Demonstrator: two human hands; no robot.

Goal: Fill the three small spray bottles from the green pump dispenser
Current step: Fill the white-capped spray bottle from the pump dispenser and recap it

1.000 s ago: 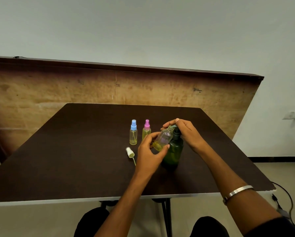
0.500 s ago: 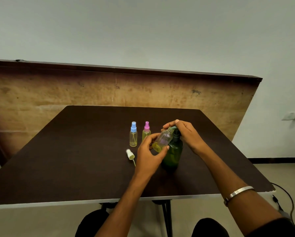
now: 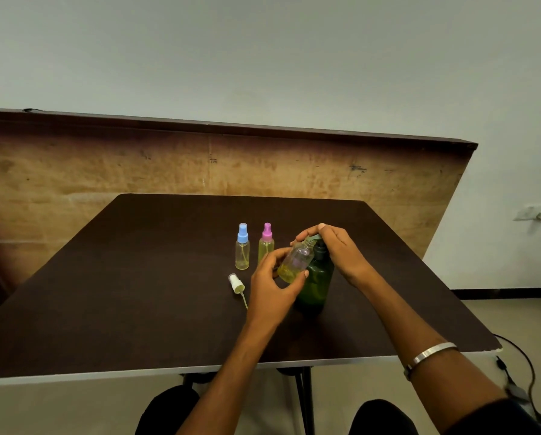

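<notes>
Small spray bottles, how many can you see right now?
3. The blue-capped bottle and the pink-capped bottle stand side by side on the table. The uncapped bottle is held tilted in the left hand at the green pump dispenser.

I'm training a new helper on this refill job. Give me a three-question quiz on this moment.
1. True or false: the left hand holds the uncapped spray bottle tilted, its mouth at the spout of the green pump dispenser.
2. Which hand rests on the pump head: A left, B right?
3. Fill in: the white spray cap lies on the ____.

Key
1. True.
2. B, the right hand.
3. Table, left of the hands, near the blue-capped bottle and the pink-capped bottle.
</notes>
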